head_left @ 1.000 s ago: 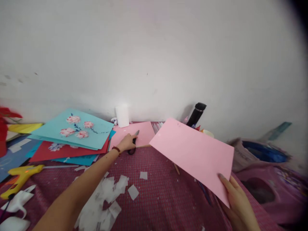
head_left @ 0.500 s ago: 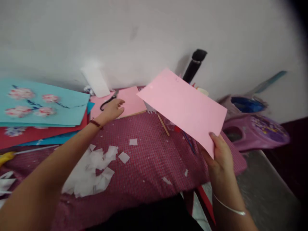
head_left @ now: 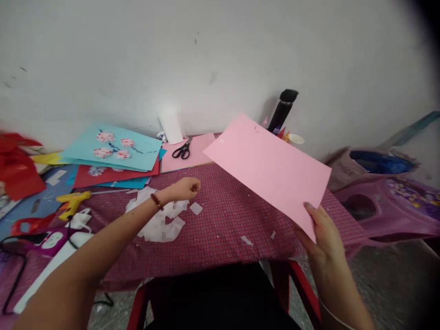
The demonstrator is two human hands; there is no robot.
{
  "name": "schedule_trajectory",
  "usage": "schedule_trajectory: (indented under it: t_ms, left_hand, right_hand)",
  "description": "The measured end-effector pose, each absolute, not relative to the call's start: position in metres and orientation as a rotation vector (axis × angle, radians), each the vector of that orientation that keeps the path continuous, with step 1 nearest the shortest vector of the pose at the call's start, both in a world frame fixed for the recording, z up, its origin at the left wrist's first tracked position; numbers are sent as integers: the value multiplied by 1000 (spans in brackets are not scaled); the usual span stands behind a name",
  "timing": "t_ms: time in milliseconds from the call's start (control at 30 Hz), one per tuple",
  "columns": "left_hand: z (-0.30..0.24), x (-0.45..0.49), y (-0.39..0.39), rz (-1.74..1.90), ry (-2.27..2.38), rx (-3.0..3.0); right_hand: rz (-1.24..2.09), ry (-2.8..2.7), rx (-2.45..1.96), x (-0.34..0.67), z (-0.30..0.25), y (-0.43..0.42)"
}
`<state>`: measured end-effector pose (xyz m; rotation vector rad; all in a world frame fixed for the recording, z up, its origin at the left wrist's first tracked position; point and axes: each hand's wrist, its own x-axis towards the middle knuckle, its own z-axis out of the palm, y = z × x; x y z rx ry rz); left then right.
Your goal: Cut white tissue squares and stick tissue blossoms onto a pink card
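My right hand grips a sheet of pink paper by its near right corner, thumb on top, and holds it tilted above the table. My left hand is closed over the table, fingers curled in; whatever might be inside them is hidden. Beneath and beside that hand lie white paper pieces, several cut into small squares. Black-handled scissors rest on another pink sheet near the wall.
Left of the scissors lies a blue card with pink flowers, on red and blue sheets. A yellow glue gun sits at the left. A black bottle stands at the back; purple bags are at the right.
My left hand has come back from beside the scissors towards me, and its fingers have closed. The pink sheet stays in my right hand. The view has swung left.
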<state>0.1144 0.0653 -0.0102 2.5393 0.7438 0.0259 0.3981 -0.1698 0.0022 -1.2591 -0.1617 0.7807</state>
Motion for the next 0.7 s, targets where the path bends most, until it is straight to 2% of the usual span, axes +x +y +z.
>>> schedule_trajectory:
  t_ms: [333, 567, 700]
  left_hand:
    - [-39, 92, 3, 27, 864, 2646]
    - [-7, 32, 24, 39, 1326, 2671]
    - [-3, 33, 22, 25, 1334, 2740]
  right_hand:
    - [980, -215, -1231, 378, -29, -176]
    - [1094, -226, -1150, 368, -35, -173]
    - [1115, -170, -1162, 360, -33, -168]
